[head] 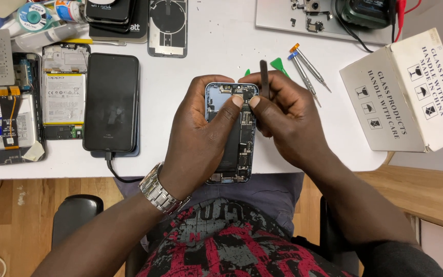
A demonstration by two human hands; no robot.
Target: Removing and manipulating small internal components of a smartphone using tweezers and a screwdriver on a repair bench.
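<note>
An opened blue phone [242, 138] with its back off, showing a black battery and circuit boards, lies at the white table's front edge. My left hand [198, 138] wraps around its left side, thumb pressed on the upper inside. My right hand [288, 120] rests against the phone's right side, holding dark tweezers [264, 77] upright, with a fingertip touching the board near my left thumb.
Two precision screwdrivers [307, 72] and green picks [279, 65] lie behind the phone. A white cardboard box [411, 92] sits at right. At left are a black phone on a cable [111, 102], opened phones [64, 92], and a grey work mat [283, 20] at the back.
</note>
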